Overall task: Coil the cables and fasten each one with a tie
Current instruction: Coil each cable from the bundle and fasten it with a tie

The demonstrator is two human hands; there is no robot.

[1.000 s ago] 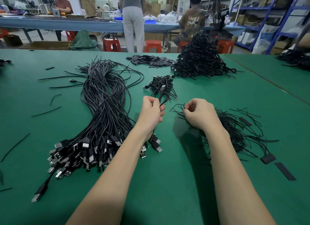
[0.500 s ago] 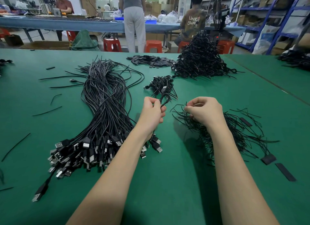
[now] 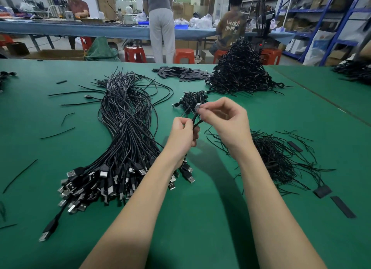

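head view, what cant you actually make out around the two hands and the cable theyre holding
- Head view: whether a tie is on the coiled cable; right hand fingertips are motion-blurred and cover that spot.
- Head view: how many loops the cable has; left hand fingers hide most of it.
- Head view: which plug below the left wrist belongs to the held cable; the forearm covers the run.
- Head view: single ties in the loose pile; too thin and tangled.

Both arms reach fwd, bare. L hand [image 3: 183, 137] is curled tight, thumb on top, pinching smth thin. R hand [image 3: 224, 118] is up a bit higher, just beside it, thumb & 1st finger pinched, other fingers bent.
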